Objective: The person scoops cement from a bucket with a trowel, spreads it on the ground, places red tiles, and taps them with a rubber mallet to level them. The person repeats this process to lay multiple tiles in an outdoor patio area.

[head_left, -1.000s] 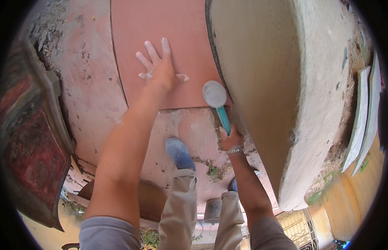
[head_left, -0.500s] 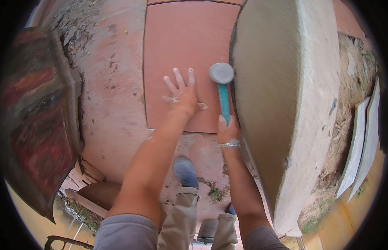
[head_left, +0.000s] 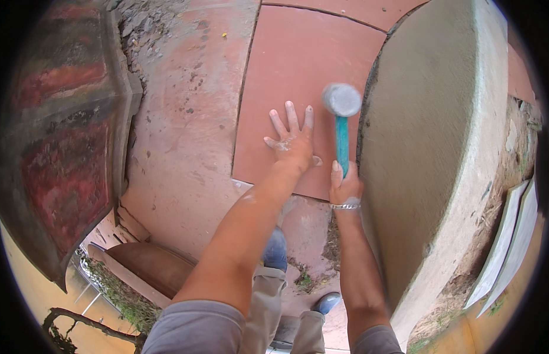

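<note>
A large reddish floor tile lies in front of me beside a curved plastered wall. My left hand rests on it with the fingers spread wide, whitish dust on the skin. In my right hand, which wears a silver bracelet, I grip the teal handle of a rubber mallet. The mallet's grey head is raised above the tile's right side, slightly blurred, near the wall. Its head appears apart from the tile.
To the right runs the low plastered wall, with pale slabs leaning beyond it. At left stands a dark red-and-black sloped structure. Rubble lies at the upper left. My shoes are on the pinkish floor.
The view has turned and shifted, so the tile, wall and both hands appear farther right. My left hand stays spread on the tile; my right still holds the mallet, its head appearing slightly higher.
</note>
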Demonstrator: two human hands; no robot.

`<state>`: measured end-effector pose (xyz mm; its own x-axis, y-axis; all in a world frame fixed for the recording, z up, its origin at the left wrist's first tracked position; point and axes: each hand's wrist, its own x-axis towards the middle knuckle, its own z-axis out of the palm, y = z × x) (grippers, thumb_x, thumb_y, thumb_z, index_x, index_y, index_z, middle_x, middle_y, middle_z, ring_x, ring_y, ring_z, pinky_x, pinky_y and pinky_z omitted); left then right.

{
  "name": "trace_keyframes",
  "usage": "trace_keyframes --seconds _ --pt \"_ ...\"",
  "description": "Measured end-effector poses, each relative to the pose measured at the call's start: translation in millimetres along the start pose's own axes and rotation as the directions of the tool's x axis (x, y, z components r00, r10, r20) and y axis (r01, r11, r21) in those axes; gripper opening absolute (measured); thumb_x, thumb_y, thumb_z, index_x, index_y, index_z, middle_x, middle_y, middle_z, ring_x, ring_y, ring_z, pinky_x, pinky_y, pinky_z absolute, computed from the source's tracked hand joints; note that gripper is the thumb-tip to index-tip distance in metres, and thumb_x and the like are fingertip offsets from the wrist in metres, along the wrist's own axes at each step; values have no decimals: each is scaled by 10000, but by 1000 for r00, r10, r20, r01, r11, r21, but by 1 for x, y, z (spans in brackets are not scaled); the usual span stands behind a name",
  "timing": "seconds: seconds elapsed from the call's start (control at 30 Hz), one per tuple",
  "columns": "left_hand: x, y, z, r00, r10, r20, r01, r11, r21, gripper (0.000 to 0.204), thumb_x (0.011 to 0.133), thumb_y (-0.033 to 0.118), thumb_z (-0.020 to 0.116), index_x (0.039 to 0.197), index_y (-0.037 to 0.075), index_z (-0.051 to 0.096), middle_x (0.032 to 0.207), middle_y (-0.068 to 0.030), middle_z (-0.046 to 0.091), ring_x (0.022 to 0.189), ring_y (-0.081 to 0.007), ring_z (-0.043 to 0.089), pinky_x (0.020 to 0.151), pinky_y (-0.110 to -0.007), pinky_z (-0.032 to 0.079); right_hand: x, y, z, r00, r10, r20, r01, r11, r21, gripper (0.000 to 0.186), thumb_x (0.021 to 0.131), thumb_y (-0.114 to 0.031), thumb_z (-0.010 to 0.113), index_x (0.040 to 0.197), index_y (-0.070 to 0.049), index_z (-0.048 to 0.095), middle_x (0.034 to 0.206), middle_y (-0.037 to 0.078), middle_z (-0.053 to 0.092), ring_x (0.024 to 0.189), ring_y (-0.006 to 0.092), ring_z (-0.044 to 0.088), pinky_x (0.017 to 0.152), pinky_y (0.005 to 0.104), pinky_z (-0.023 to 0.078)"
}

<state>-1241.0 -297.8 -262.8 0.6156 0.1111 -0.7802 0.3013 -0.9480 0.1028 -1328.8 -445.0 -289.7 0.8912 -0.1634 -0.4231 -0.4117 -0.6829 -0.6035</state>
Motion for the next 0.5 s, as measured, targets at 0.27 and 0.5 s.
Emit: trace_keyframes --seconds 0.27,0.5 --pt "3 -7 4 999 28 -45 -30 998 -54 1269 668 390 891 1593 261 31 1638 -189 -121 1460 -541 -91 1052 -755 294 45 -45 14 997 -65 48 70 993 -99 396 978 -446 527 1026 -59 597 808 256 644 794 494 627 695 523 492" --pt "1 -10 3 999 29 -45 -33 995 -98 1259 672 370 892 1592 274 38 1641 -173 -120 1462 -538 -85 1053 -759 289 43 -40 18 997 -30 74 36 995 -90 429 972 -477 524 1024 -60 609 880 293 655 869 509 623 738 531 491"
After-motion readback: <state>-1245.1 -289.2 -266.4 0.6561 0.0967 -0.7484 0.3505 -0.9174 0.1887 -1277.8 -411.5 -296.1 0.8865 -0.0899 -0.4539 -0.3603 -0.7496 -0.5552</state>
